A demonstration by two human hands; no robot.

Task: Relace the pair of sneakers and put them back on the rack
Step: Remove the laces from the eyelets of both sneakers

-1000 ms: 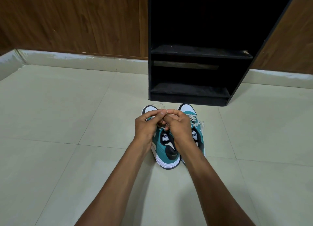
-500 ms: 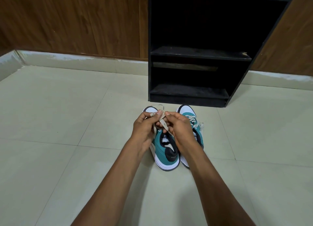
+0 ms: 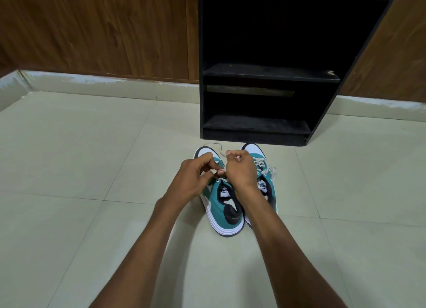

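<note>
Hands lowered onto left teal suede sneaker (image 3: 224,201), left hand (image 3: 192,177) and right hand (image 3: 239,170) fingers pinching flat cream lace (image 3: 220,149)

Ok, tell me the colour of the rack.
Black all over, shelves included. The rack shows in the head view, standing on the floor behind the sneakers.

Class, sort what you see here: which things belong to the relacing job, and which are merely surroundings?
Part of the job: left sneaker, right sneaker, lace, black rack, left hand, right hand.

Surroundings: tiled floor, wooden wall panels.
</note>
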